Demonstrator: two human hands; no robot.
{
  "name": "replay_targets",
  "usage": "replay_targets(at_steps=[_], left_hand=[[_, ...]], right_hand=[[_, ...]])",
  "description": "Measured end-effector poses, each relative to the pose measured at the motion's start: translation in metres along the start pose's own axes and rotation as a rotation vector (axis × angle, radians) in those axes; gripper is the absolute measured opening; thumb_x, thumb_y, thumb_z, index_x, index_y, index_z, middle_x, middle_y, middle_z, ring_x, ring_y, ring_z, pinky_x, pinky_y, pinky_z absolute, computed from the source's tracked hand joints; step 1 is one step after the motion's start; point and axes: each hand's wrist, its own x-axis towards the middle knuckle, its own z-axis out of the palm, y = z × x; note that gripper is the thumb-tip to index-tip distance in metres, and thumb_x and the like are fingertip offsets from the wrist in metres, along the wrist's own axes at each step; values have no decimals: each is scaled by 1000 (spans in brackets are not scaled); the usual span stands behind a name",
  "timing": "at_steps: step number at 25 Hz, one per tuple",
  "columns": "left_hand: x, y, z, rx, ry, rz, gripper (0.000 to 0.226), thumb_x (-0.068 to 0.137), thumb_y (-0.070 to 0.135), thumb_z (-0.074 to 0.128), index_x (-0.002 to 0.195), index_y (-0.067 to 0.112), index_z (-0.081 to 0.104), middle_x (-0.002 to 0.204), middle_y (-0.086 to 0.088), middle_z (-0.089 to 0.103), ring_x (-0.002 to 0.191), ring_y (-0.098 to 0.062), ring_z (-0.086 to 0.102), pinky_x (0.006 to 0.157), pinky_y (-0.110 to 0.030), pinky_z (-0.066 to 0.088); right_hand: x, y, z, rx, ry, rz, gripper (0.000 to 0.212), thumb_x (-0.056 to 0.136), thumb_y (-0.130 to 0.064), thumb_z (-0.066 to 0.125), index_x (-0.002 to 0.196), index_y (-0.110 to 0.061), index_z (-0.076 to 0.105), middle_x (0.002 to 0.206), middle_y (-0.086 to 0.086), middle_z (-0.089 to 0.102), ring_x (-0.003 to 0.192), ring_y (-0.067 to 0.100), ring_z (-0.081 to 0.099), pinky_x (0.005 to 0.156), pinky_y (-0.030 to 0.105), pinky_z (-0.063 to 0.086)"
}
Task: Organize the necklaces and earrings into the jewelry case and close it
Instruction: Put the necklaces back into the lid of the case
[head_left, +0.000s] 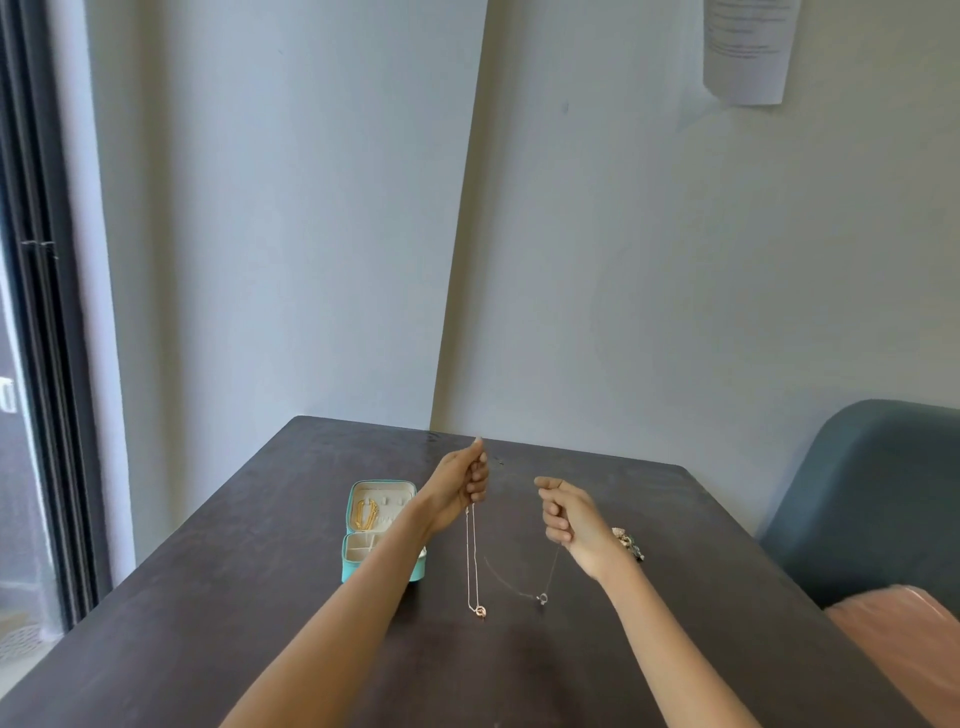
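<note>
Left hand (462, 488) pinches a thin rose-gold pendant necklace (474, 566) hanging vertically, nearer the open turquoise jewelry case (383, 530); right hand (566, 519) pinches a fine silver chain (545, 587).

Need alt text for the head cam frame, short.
Over a dark table, the left hand holds up a rose-gold necklace and the right hand a thin silver necklace. An open teal jewelry case with gold chains inside sits to the left.
</note>
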Motion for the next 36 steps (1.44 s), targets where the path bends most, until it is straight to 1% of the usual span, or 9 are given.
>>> replay_targets(at_steps=[4, 7, 9, 11, 15, 21, 25, 30, 36], left_hand=[[-1, 10, 10, -292, 12, 64, 25, 99, 26, 41, 80, 15, 53, 58, 4, 58, 46, -8, 51, 44, -18, 43], [2, 10, 12, -394, 27, 64, 32, 101, 24, 38, 74, 13, 53, 93, -9, 72, 87, -21, 68, 77, -30, 57], [2, 4, 13, -253, 14, 49, 32, 100, 24, 40, 75, 12, 55, 104, -11, 69, 98, -24, 65, 86, -36, 53], [-1, -4, 15, 15, -10, 17, 29, 100, 23, 42, 80, 11, 58, 97, -10, 69, 83, -19, 66, 76, -30, 55], [-16, -2, 21, 260, -140, -65, 28, 100, 26, 43, 90, 6, 59, 74, -7, 67, 61, -19, 68, 66, -30, 58], [-21, 7, 22, 181, -200, -138, 41, 99, 39, 40, 72, 12, 55, 45, 2, 39, 36, -10, 35, 44, -24, 42], [-23, 7, 15, -74, -164, -121, 29, 94, 35, 48, 73, 15, 51, 57, 3, 57, 40, -10, 45, 44, -22, 43], [-21, -3, 1, -321, -58, -46, 35, 100, 22, 38, 69, 12, 50, 110, -18, 67, 91, -30, 70, 77, -37, 59], [-20, -8, -4, 96, -28, -51, 30, 100, 20, 39, 77, 12, 56, 96, -9, 72, 80, -21, 70, 69, -29, 56]], right_hand=[[-13, 5, 3, -361, -84, -57, 21, 99, -14, 47, 112, -10, 62, 53, -9, 25, 41, 3, 19, 37, 16, 15], [-22, 6, 11, -629, -100, -138, 22, 99, -24, 48, 103, -15, 68, 48, -11, 27, 42, 6, 21, 41, 18, 18], [-27, -1, 19, -827, -144, -191, 23, 97, -27, 49, 93, -20, 70, 43, -14, 37, 41, 3, 31, 43, 15, 23], [-30, -15, 30, -920, -166, -237, 23, 96, -29, 52, 86, -20, 71, 42, -20, 45, 43, -1, 39, 44, 11, 26], [-29, -48, 41, -784, -37, -306, 27, 94, -28, 56, 74, -13, 66, 51, -18, 58, 46, -9, 50, 48, 6, 34], [-22, -42, 31, -537, 76, -180, 28, 94, -36, 55, 78, -13, 56, 51, -8, 24, 36, 3, 20, 38, 16, 16], [-23, -13, 30, -492, 78, -113, 29, 95, -35, 53, 76, -13, 55, 49, -9, 24, 35, 3, 19, 37, 16, 15], [-26, 10, 34, -558, -32, -115, 23, 98, -26, 48, 86, -13, 61, 56, -7, 30, 42, 4, 27, 41, 18, 23], [-33, 7, 42, -766, -165, -176, 21, 95, -27, 53, 83, -15, 66, 54, -5, 46, 44, 7, 39, 45, 20, 37]])
